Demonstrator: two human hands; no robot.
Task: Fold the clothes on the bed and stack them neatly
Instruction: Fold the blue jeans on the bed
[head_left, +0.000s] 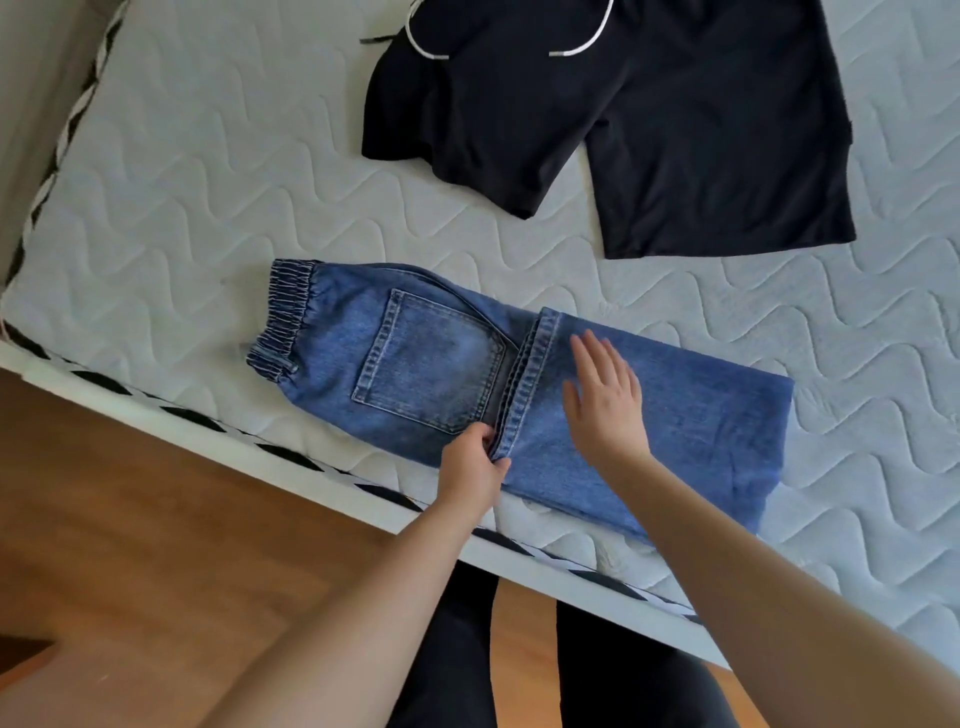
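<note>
A pair of blue jeans (415, 358) lies partly folded near the front edge of the bed, its elastic waistband at the left and its legs doubled back so the hems reach the back pocket. My left hand (475, 457) pinches the near corner of the folded hem. Flat on the folded legs just right of the hem rests my right hand (605, 395), fingers straight and spread. A pair of black shorts (649, 114) with white drawstrings lies spread out at the back of the bed.
The quilted white mattress (208, 182) has a black-and-white striped border (291, 452) along its front and left edges. Wooden floor (130, 519) lies in front of the bed, and my dark-trousered legs stand against its edge.
</note>
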